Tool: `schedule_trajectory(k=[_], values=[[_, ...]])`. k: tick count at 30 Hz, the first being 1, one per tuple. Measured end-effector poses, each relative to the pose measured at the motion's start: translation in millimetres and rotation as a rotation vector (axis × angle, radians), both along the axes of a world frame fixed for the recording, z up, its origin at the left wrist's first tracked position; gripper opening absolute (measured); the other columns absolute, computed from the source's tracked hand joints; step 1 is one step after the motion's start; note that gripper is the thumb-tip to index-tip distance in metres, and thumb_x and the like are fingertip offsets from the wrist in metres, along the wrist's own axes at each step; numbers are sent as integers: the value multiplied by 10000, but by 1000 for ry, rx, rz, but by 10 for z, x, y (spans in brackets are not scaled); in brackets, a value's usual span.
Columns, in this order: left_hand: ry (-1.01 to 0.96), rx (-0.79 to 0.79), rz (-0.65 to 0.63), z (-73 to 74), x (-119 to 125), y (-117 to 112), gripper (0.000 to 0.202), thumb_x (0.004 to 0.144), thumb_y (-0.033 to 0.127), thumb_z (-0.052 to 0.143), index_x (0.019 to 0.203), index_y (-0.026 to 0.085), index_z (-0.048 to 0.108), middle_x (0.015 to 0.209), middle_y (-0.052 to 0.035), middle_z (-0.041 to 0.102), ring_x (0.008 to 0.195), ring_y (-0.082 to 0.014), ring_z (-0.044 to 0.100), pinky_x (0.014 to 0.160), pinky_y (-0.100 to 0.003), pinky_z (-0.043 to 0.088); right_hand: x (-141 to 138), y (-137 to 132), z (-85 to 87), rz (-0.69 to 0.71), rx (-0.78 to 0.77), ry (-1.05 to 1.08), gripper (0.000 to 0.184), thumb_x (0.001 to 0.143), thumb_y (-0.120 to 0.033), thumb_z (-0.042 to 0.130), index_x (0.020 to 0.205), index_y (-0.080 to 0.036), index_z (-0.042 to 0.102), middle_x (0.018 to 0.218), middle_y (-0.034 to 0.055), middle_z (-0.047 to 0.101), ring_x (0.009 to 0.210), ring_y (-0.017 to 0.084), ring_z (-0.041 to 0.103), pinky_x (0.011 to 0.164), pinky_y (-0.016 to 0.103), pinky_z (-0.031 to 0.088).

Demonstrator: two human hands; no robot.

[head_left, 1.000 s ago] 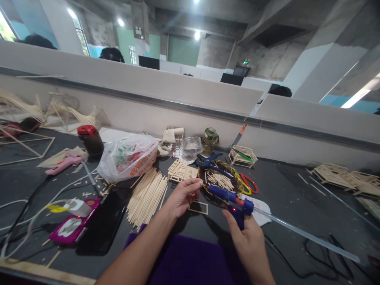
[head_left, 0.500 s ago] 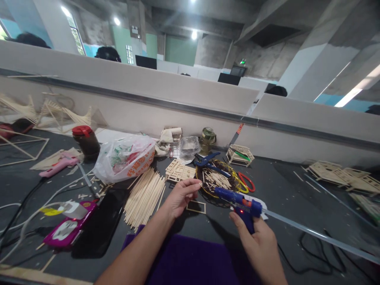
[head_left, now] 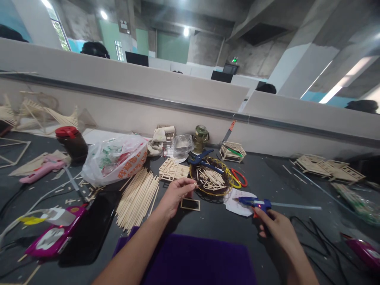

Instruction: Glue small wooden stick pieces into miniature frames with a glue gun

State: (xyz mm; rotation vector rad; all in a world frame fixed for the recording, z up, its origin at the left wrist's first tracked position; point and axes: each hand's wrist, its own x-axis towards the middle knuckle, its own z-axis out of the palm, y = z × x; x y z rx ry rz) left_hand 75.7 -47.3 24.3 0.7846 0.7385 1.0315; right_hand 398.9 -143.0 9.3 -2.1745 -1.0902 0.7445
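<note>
My left hand (head_left: pixel 178 194) is closed in a pinch over the table, with a tiny pale piece of wood (head_left: pixel 195 185) at its fingertips. Just below it lies a small rectangular frame of wooden sticks (head_left: pixel 190 204). To the right, my right hand (head_left: pixel 277 227) has its fingers at the handle of a blue hot glue gun (head_left: pixel 252 202). The gun is low on the table, its nozzle over a crumpled white paper (head_left: pixel 237 206), a clear glue stick (head_left: pixel 297 206) jutting from its back. A yellow-rimmed basket (head_left: pixel 212 194) of short stick pieces stands between the hands.
Long wooden sticks (head_left: pixel 136 200) lie left of my left hand, near a plastic bag (head_left: pixel 115 158) and a black phone (head_left: pixel 89 233). Blue pliers (head_left: pixel 202 159) rest on the basket; red-handled scissors (head_left: pixel 242 178) lie beside it. Black cables (head_left: pixel 320 237) run at right.
My right hand has lowered the glue gun, moving it right and away from my left hand, down to the paper. My left hand keeps its pinch. The view has shifted slightly right.
</note>
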Motion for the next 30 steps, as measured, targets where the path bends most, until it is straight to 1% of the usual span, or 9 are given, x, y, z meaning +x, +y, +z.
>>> schedule_trajectory(k=[2,4,7,9,11,13,17,22,30], values=[[8,5,8,-10,-5,9,276,636,291,808,847,143,708,818,-55,698,605,-87,543,629,-229,424,48,44,-141,10,-70,-102,473,800,-609,470,685,-172,611,597,90,660,585,251,670,544,332,488],[15,9,11,-20,-8,14,270,642,287,803,851,143,710,816,-51,697,610,-84,540,626,-221,420,39,54,-174,33,-193,-347,476,839,-568,423,709,-167,646,712,145,689,704,285,682,612,365,491],[24,7,16,-34,-5,20,257,650,276,798,854,144,715,802,-41,691,600,-72,523,598,-200,394,-104,59,-32,11,-258,-726,462,891,-492,360,798,-167,674,845,186,680,807,315,660,655,391,470],[30,4,21,-41,0,24,253,650,271,797,853,144,717,786,-35,684,588,-65,511,582,-193,379,-272,126,112,49,-110,-857,410,908,-438,358,864,-176,670,842,161,664,800,294,638,668,376,457],[36,1,26,-44,4,27,258,649,274,798,857,144,719,774,-33,679,577,-63,502,574,-194,373,-467,281,228,187,121,-847,314,909,-374,402,895,-197,662,869,115,659,827,251,616,720,339,447],[38,-2,27,-43,3,27,266,646,280,799,862,145,721,773,-36,679,572,-63,497,569,-195,370,-655,511,294,374,243,-782,238,900,-315,450,871,-222,666,904,73,662,872,211,603,760,294,430],[46,-11,38,-36,-13,25,272,638,274,803,863,142,727,790,-44,683,592,-69,508,579,-197,376,-907,998,309,637,140,-875,197,867,-211,502,860,-211,699,869,69,669,894,197,599,734,257,396],[43,-22,54,-35,-29,36,276,633,272,804,861,137,729,802,-54,688,616,-82,527,586,-202,384,-990,1319,232,737,51,-926,200,817,-154,534,788,-209,724,830,78,685,856,195,610,695,249,373],[31,-27,44,-33,-18,30,290,620,282,812,857,134,735,805,-65,696,596,-79,517,600,-212,387,-978,1389,123,792,-9,-989,213,820,-143,513,809,-182,722,882,104,695,869,203,610,705,257,371]])
